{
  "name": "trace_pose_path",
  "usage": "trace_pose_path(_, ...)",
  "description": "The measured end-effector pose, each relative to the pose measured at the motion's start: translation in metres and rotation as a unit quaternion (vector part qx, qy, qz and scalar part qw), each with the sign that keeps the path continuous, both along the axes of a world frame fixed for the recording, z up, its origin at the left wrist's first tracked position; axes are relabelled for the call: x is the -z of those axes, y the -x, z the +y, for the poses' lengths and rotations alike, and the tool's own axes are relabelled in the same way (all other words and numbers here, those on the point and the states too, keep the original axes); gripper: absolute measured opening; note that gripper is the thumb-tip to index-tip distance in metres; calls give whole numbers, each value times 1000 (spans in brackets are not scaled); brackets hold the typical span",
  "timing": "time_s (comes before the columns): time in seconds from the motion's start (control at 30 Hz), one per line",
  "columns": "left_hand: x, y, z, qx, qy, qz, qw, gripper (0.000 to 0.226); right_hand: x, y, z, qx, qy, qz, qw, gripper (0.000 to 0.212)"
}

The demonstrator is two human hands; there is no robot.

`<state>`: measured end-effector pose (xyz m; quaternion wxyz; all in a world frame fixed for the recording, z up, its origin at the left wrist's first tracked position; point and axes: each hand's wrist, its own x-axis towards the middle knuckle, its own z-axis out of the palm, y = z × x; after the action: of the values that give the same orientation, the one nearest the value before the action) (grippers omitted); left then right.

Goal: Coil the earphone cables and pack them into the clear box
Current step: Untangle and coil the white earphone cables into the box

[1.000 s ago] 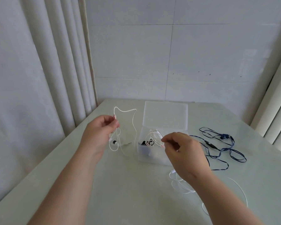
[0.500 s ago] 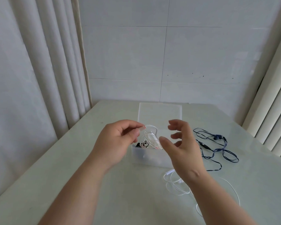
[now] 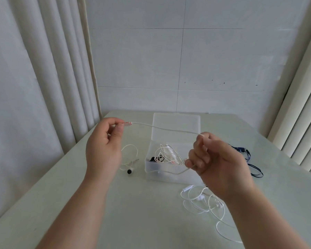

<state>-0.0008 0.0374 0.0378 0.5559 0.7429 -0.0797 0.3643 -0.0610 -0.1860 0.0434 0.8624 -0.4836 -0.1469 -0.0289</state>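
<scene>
Left hand [image 3: 104, 148] first: the plug end [image 3: 127, 123] of a white earphone cable [image 3: 169, 129] is pinched between thumb and fingers and held up above the surface [image 3: 133, 212]. In the head view the cable is stretched across to the right hand [image 3: 215, 159], where it's pinched at the fingertips with the other fingers curled in. A further length drops from that hand and is run across the front of the clear box [image 3: 169, 175].

The box is sat between and just behind the hands, lid [image 3: 176, 126] hinged open at the back, with a few coiled cables already inside. A black-tipped earbud [image 3: 129, 171] and a small loop are lying left of the box, probably the tail of the same cable, tho that can't be told for sure. Another white set [image 3: 199, 198] is loose near the right wrist, and a blue set [image 3: 255, 168] is lying right of the box.

For a tidy coil, the plug is best anchored in the left hand while even loops are laid onto it by the right. Tension should be kept light so the tail isn't dragged over the box and packed coils aren't hooked out.
</scene>
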Motion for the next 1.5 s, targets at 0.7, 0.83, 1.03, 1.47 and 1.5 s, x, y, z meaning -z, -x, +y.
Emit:
trace_pose_path(0.7,9,-1,-3,191,-61,99,975,25,7,4,16,92,236,13,967,18)
trace_pose_path(0.83,8,4,-3,258,-104,92,956,29,7,5,21,128,324,15,937,24)
trace_pose_path(1.03,13,7,-16,219,-214,65,950,4,9,5,26,121,335,1,934,25)
trace_pose_path(1.47,4,-10,19,12,285,7,958,23,8,-1,0,-43,-14,-83,996,30)
trace_pose_path(1.5,2,-9,19,15,300,11,954,25,6,-1,-4,-40,-51,-84,994,27)
